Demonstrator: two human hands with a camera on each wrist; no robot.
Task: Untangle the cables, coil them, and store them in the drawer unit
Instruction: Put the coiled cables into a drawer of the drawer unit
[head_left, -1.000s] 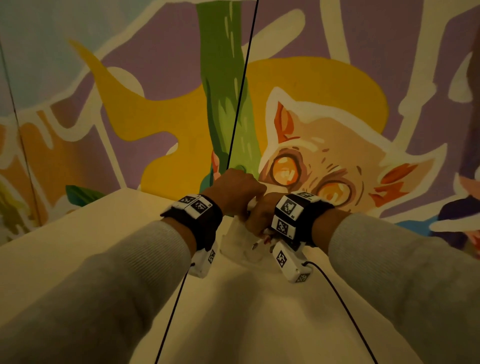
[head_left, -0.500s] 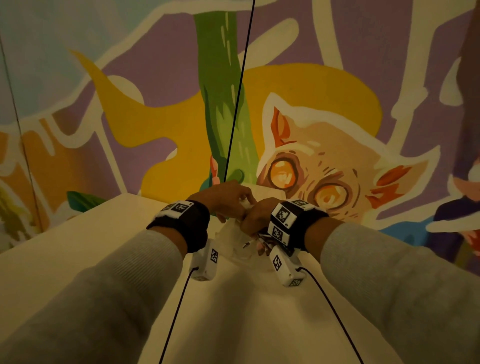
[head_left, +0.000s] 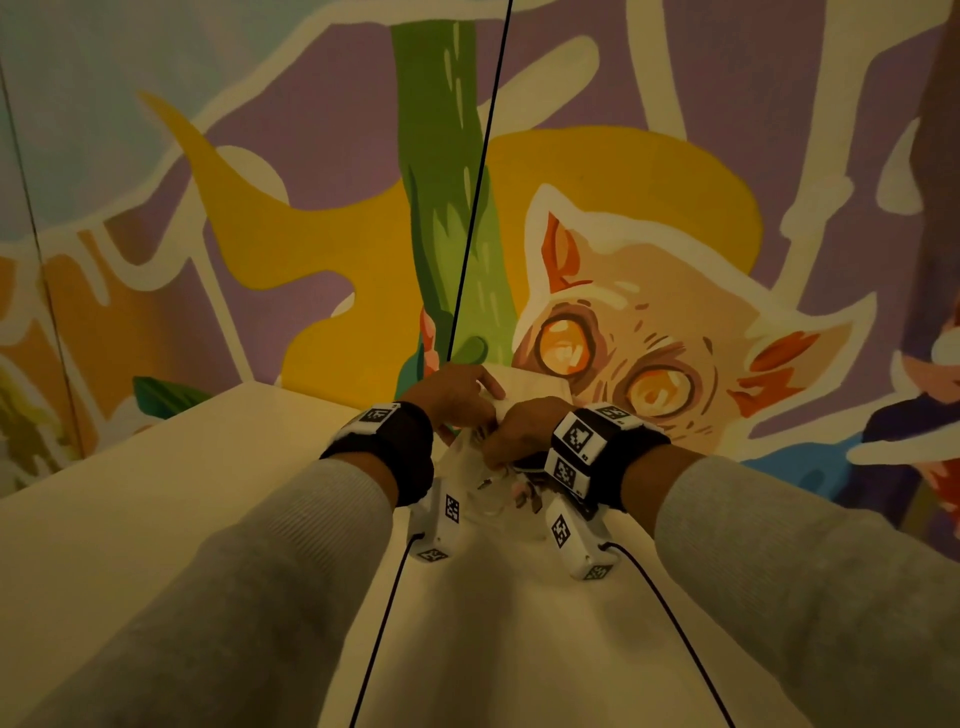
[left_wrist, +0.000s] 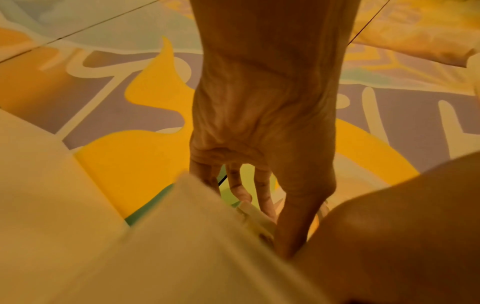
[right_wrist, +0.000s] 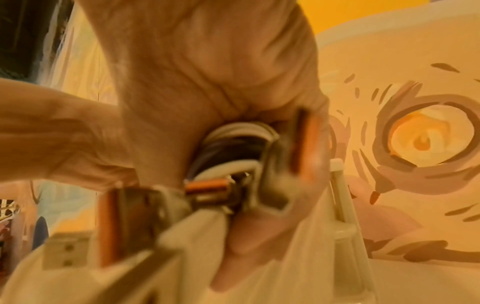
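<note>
On the cream table (head_left: 156, 519), a small translucent white drawer unit (head_left: 470, 467) stands against the wall, mostly hidden by both hands. My right hand (head_left: 514, 436) grips a coil of white and dark cables (right_wrist: 239, 135) with orange-marked connectors (right_wrist: 207, 187), held low at the unit's front. In the right wrist view this hand (right_wrist: 233, 216) curls round the coil, beside a white post of the unit (right_wrist: 342, 236). My left hand (head_left: 462, 395) lies over the unit's top with fairly straight fingers (left_wrist: 259, 205) touching its white plastic (left_wrist: 207, 246).
A painted mural wall (head_left: 675, 260) rises directly behind the unit. A thin black cord (head_left: 478, 182) hangs straight down from above to the hands. Black leads (head_left: 384, 623) trail from the wrist cameras toward me. The table's left edge (head_left: 130, 447) runs diagonally.
My left hand has gone from a fist above the unit to straighter fingers laid on its top. My right hand has stayed low at the unit with the coil.
</note>
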